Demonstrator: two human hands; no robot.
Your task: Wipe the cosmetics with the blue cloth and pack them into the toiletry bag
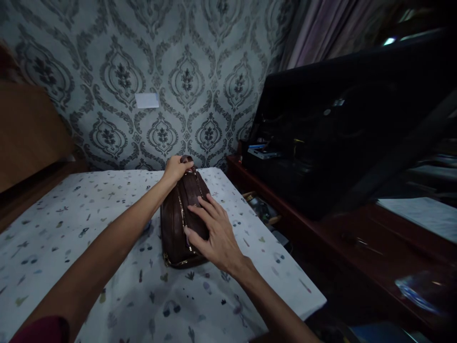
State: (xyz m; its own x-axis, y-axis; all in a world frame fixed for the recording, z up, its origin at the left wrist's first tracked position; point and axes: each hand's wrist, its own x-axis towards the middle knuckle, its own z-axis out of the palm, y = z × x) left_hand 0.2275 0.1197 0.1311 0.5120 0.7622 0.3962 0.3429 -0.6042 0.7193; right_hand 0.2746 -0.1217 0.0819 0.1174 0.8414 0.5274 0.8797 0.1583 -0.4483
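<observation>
A dark brown leather bag (173, 228) with gold-toned zippers lies on a white printed sheet (117, 286). At the bag's far end, my left hand (174, 170) is closed around its short carrying handle (187, 160). My right hand (214, 231) rests over the bag's right side with fingers spread. Its thumb reaches the zipper line (181, 209) near the middle, and the other fingertips lie on or just above the leather; I cannot tell which. Part of the bag's right side is hidden under that hand.
Patterned wallpaper (185, 62) rises behind the bed, with a small white plate (147, 100) on it. To the right stands a dark red desk (342, 243) with a large black screen (321, 128) and papers (421, 216). An open drawer (262, 209) sits beside the mattress edge. A wooden panel (32, 133) is at left.
</observation>
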